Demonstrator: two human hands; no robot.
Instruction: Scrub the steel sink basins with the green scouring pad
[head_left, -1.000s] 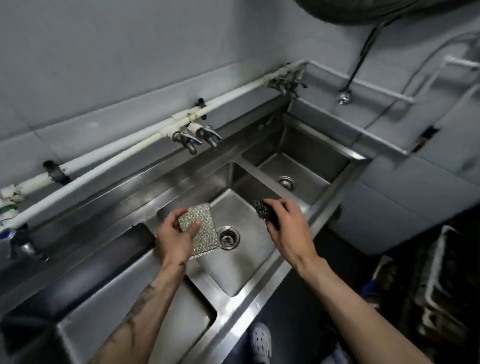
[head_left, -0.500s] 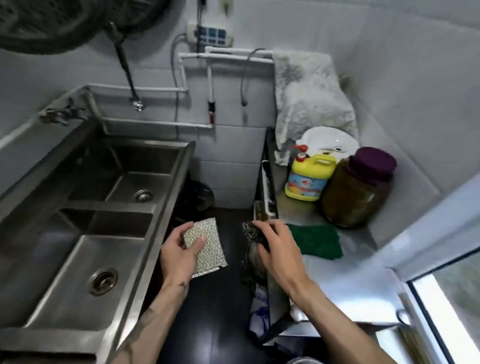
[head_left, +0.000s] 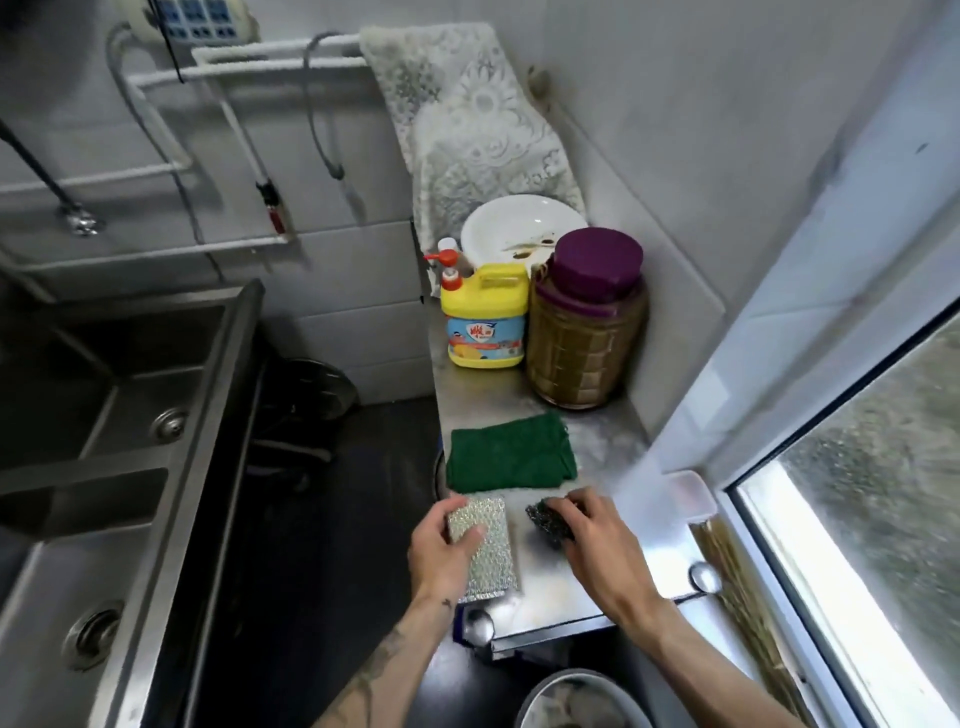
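Observation:
A green scouring pad (head_left: 510, 453) lies flat on the steel side counter (head_left: 613, 431), just beyond both hands. My left hand (head_left: 441, 551) grips a silver mesh sponge (head_left: 485, 551) at the counter's near left edge. My right hand (head_left: 597, 540) is closed on a dark steel-wool scourer (head_left: 545, 517), pressed down on the counter. The steel sink basins (head_left: 104, 415) run along the left, with two drains showing.
A yellow detergent jug (head_left: 485, 319), a brown jar with a purple lid (head_left: 589, 322) and a white plate (head_left: 511, 228) stand at the counter's back. A lace cloth hangs on the wall rail. A window is at right, a metal bowl (head_left: 576, 701) below.
The view swung right from the sink to the side counter. Both hands carried the sponge and the scourer over and now hold them down at the counter, near the green pad.

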